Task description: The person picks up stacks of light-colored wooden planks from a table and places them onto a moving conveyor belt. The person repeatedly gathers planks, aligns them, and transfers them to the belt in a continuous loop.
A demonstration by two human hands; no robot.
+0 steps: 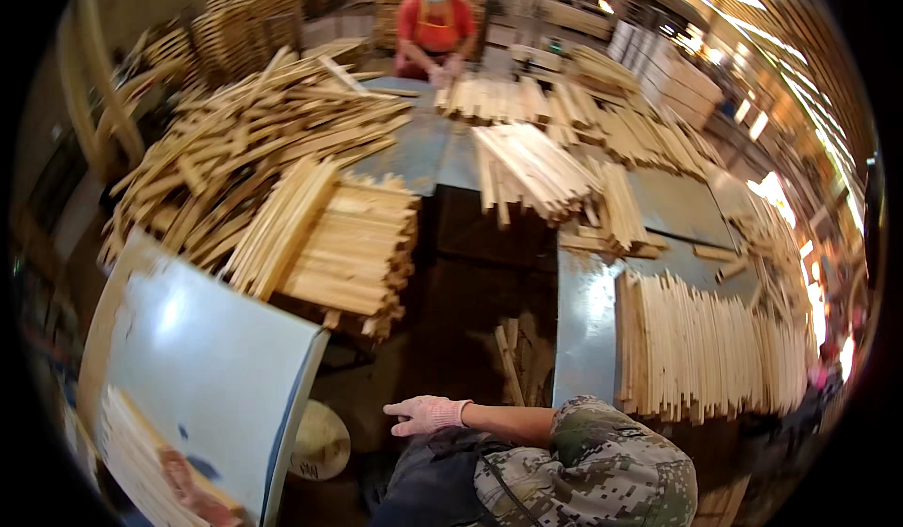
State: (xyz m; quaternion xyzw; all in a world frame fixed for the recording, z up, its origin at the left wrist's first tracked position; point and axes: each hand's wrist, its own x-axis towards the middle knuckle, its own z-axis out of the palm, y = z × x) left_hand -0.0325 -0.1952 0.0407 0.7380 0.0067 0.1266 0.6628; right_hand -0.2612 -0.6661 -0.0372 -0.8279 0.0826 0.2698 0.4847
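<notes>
At the lower left, my left hand (186, 489), in a pinkish glove, lies against a row of pale wooden strips (141, 452) on a blue-grey tabletop (207, 329). Motion blur smears its fingers, so their grip is unclear. My right hand (428, 415), in a pink knit glove, hangs over the dark gap in front of my body with fingers stretched to the left and nothing in them. Beyond the left tabletop sits a crosswise stack of wooden strips (343, 245).
A loose heap of strips (235, 151) covers the far left. Along the right table stands a long row of strips (701, 343); another bundle (531, 165) overhangs the far table's edge. A person in red (437, 23) works across the table. A round pale stool-like thing (321, 440) stands below.
</notes>
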